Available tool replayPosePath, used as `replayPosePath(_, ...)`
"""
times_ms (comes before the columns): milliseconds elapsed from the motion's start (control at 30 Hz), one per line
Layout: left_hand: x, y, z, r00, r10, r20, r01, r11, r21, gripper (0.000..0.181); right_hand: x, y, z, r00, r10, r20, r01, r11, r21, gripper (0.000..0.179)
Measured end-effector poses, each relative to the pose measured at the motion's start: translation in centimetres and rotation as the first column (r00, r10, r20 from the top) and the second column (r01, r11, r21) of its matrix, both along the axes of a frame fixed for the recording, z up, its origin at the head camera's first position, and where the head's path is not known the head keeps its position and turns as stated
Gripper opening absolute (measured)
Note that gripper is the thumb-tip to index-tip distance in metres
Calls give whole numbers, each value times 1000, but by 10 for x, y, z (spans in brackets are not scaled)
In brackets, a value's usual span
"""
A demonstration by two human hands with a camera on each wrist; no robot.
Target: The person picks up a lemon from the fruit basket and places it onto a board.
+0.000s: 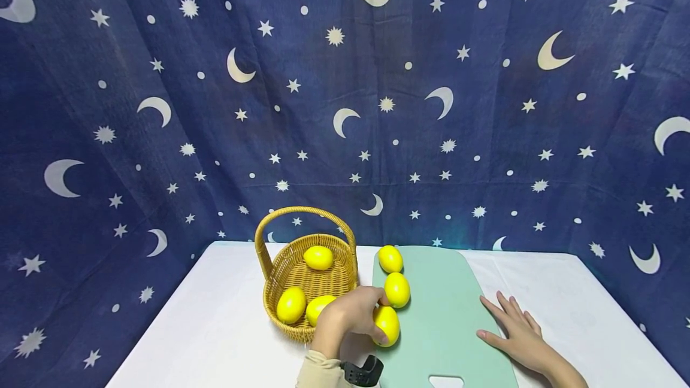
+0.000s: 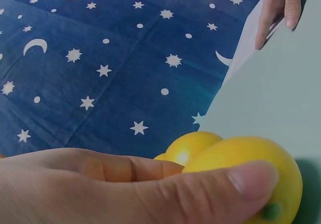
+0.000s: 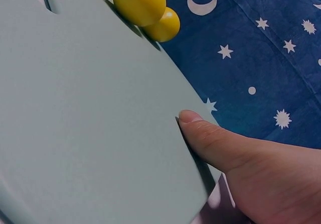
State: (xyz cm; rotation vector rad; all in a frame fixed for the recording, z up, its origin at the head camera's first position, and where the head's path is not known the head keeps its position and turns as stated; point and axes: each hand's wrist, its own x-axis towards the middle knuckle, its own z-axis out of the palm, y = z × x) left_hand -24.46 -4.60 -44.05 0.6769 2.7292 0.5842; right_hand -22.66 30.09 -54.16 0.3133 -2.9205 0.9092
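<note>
Navy curtain point(image 1: 302, 106) of moons and stars, white surface point(image 1: 215, 316), pale green board point(image 1: 447, 310), wicker basket point(image 1: 318, 283), two hands, yellow lemons.
The board lies flat, with the basket standing upright to its left. The left hand point(image 1: 353, 310) reaches across the basket's near right side, wrist bent toward the board, its grip pinching the nearest lemon point(image 1: 388, 326) at the board's left edge, thumb on the near side and fingers on the far side. The right hand point(image 1: 514, 331) lies palm down with its grip spread, thumb at the board's right edge, fingers beyond it. A middle lemon point(image 1: 397, 290) and a far lemon point(image 1: 390, 258) line the board's left edge; three basket lemons point(image 1: 291, 305) lie inside the wicker.
</note>
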Motion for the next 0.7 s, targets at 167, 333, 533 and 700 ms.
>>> replayPosePath(167, -1, 1, -1, 999, -26, -19, 26, 1000, 6, 57, 1, 1, -2, 1000, 4, -8, -4, 1000, -10, 75)
replayPosePath(333, -2, 2, -2, 999, -30, -20, 31, 999, 17, 58, 1, 0, -2, 1000, 0, 3, 0, 1000, -17, 77)
replayPosePath(533, -2, 2, -2, 1000, -26, -17, 26, 999, 22, 57, 1, 0, -2, 1000, -4, 19, 4, 1000, -16, 78)
replayPosePath(700, 0, 1, 0, 1000, -24, -6, 24, 999, 34, 58, 1, 0, -1, 1000, 0, 21, 1, 1000, -17, 78)
